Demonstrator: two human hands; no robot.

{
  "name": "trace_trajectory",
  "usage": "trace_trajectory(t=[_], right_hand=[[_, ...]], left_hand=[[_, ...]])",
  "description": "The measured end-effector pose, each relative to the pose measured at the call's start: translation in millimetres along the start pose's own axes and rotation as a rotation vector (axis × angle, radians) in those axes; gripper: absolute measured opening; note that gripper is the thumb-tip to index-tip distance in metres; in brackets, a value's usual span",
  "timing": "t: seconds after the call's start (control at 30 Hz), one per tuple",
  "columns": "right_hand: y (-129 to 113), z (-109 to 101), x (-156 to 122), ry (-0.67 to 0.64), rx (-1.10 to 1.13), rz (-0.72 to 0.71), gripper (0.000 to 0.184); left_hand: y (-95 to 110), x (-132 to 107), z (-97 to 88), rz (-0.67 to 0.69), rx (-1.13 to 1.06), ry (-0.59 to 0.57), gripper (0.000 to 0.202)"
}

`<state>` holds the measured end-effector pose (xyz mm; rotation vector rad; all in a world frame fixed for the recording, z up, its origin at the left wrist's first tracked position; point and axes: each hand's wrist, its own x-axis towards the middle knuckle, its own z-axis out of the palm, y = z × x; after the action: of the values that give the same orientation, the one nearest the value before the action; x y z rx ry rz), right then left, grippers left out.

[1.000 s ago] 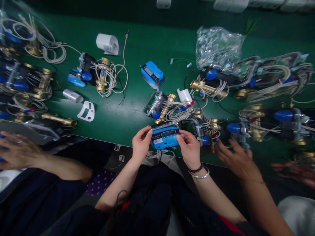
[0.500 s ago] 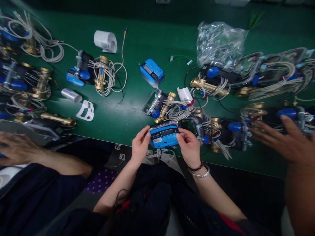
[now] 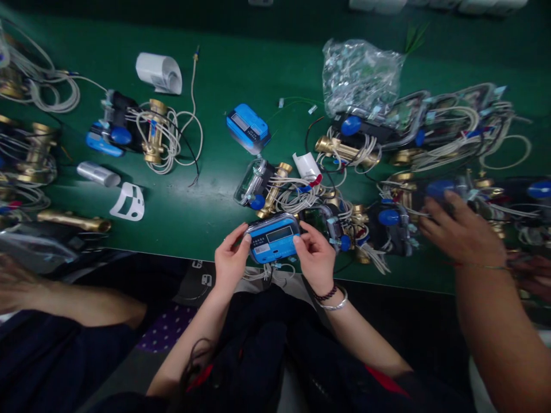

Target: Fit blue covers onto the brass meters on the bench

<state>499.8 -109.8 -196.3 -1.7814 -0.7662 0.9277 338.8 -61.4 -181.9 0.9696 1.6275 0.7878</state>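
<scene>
The blue meter (image 3: 274, 238) sits crosswise between the left hand (image 3: 230, 261) and right hand (image 3: 317, 258), equally near, fingers pinching its two short ends.

And straight to the right hand (image 3: 317, 261), where the wrist carries a double act: a dark beaded bracelet (image 3: 326, 295) in front, and right behind it a slim silver bangle (image 3: 337, 306), smooth and shining! Forearms (image 3: 365, 335) bare, folks, then it's all dark navy clothing (image 3: 260, 344), with red trim (image 3: 387, 380) flashing bright on both sides!
</scene>
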Motion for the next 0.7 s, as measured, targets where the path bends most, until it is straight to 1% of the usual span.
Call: trace_trajectory(t=[0.1,0.17,0.47,0.57,0.63,0.7], right_hand=[[0.5,-0.8,0.7,-0.011,-0.033,-0.042,0.021],[-0.1,-1.4,1.7,-0.02,-0.061,-0.062,0.018],[-5.0,0.4,6.7,-0.043,-0.055,-0.028,0.018],[-7.7,0.4,7.6,-0.064,-0.09,-0.017,0.019],[-11.9,0.2,9.5,-0.085,-0.181,-0.059,0.019],[-18.0,-0.8,13.6,-0.146,-0.338,-0.172,0.024]], left_hand=[[1.7,-0.3,0.4,-0.011,-0.002,0.005,0.037],[3.0,-0.1,0.1,-0.008,0.011,0.009,0.037],[2.3,4.8,-4.2,0.011,0.041,0.02,0.037],[0.9,3.0,-3.8,0.017,0.071,0.01,0.037],[-0.4,-1.8,-2.0,0.096,0.159,0.01,0.039],[-2.0,-8.7,0.9,0.244,0.317,-0.014,0.042]])
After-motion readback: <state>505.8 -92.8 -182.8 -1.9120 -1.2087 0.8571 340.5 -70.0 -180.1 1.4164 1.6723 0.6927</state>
